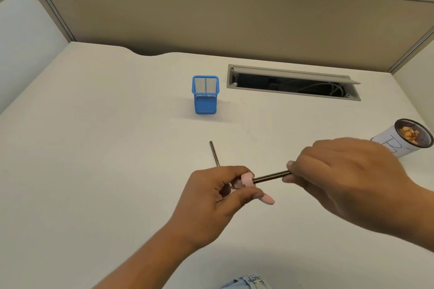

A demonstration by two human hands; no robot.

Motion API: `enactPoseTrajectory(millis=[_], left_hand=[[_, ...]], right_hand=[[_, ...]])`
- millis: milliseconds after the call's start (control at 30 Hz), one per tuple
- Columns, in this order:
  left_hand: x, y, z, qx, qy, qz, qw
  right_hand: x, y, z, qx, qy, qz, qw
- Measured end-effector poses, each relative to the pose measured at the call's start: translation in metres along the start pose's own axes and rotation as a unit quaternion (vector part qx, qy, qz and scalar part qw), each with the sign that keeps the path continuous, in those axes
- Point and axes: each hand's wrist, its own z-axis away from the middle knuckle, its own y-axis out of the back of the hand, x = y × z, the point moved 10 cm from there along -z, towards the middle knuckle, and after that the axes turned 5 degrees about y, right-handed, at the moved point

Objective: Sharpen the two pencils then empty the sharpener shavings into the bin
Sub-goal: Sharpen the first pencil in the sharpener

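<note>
A small pink plastic sharpener [246, 179] is pinched in the curled fingers [263, 197] of the left hand [211, 195], held just above the pale table [94, 148]. A slim dark pencil [272, 176] is entered into it from the right, and its far end is gripped between the curled thumb and fingers of the right hand [340, 171]. The tip is hidden inside the sharpener, so its sharpness cannot be told. A second slim dark pencil [214, 152] lies flat on the table just behind the left hand, its near end hidden by that hand. The step in hand is judged to be the sharpening of the first pencil. For a clean point, the pencil should be kept straight in line with the sharpener's opening and turned with light, steady inward pressure while the sharpener is held still; a tilted or forced pencil would probably snap its lead. The sharpener is best kept level so that no shavings are spilled. The bin, a dark mesh cup wrapped in white paper [387, 142] with shavings already in it, stands near the right hand at the table's right edge. A blue mesh pen holder [205, 101] stands well apart, farther back.
</note>
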Motion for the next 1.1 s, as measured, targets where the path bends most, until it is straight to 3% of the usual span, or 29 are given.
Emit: enactPoseTrajectory(millis=[67,100,133,167,200,233,367,433,500,600,700,733,800,833,867,933,1100], left_hand=[[0.009,0.005,0.004,0.041,-0.062,-0.109,0.991],[0.013,0.005,0.006,0.052,-0.091,-0.159,0.982],[0.014,0.001,0.008,0.050,-0.113,-0.193,0.973],[0.014,-0.004,0.009,0.040,-0.125,-0.206,0.970],[0.011,-0.008,0.010,0.029,-0.125,-0.205,0.970],[0.007,-0.009,0.009,0.021,-0.111,-0.194,0.975],[-0.007,-0.002,0.001,0.023,-0.031,-0.136,0.990],[-0.011,-0.001,-0.001,0.015,-0.001,-0.049,0.999],[-0.015,-0.003,0.000,-0.002,0.032,0.040,0.999],[-0.012,-0.004,0.000,-0.002,0.022,0.045,0.999],[0.003,0.005,0.001,0.053,-0.049,-0.083,0.994],[0.008,0.006,0.003,0.069,-0.076,-0.136,0.985],[0.016,-0.004,0.007,0.060,-0.129,-0.194,0.971],[0.018,-0.009,0.009,0.053,-0.151,-0.200,0.967],[0.018,-0.012,0.010,0.048,-0.160,-0.198,0.966],[0.013,-0.013,0.008,0.034,-0.139,-0.183,0.973],[-0.001,-0.007,0.001,0.024,-0.048,-0.124,0.991]], right_hand=[[0.018,-0.024,0.005,-0.092,-0.154,-0.109,0.978],[0.030,-0.042,0.016,-0.149,-0.257,-0.216,0.930],[0.034,-0.061,0.030,-0.189,-0.348,-0.337,0.854],[0.033,-0.075,0.041,-0.219,-0.400,-0.424,0.783],[0.031,-0.081,0.046,-0.240,-0.411,-0.460,0.750],[0.032,-0.082,0.045,-0.251,-0.397,-0.444,0.763],[0.030,-0.055,0.024,-0.199,-0.277,-0.248,0.907],[0.019,-0.036,0.007,-0.151,-0.160,-0.139,0.966],[0.001,-0.015,-0.004,-0.056,-0.010,-0.037,0.998],[-0.012,-0.004,-0.003,0.012,0.054,0.025,0.998],[0.005,-0.019,-0.001,-0.059,-0.073,-0.068,0.993],[0.018,-0.032,0.002,-0.112,-0.162,-0.148,0.969],[0.032,-0.068,0.025,-0.220,-0.326,-0.356,0.848],[0.030,-0.080,0.034,-0.259,-0.371,-0.436,0.779],[0.027,-0.085,0.040,-0.274,-0.390,-0.475,0.740],[0.028,-0.085,0.041,-0.277,-0.380,-0.453,0.757],[0.027,-0.044,0.021,-0.223,-0.228,-0.197,0.927]])
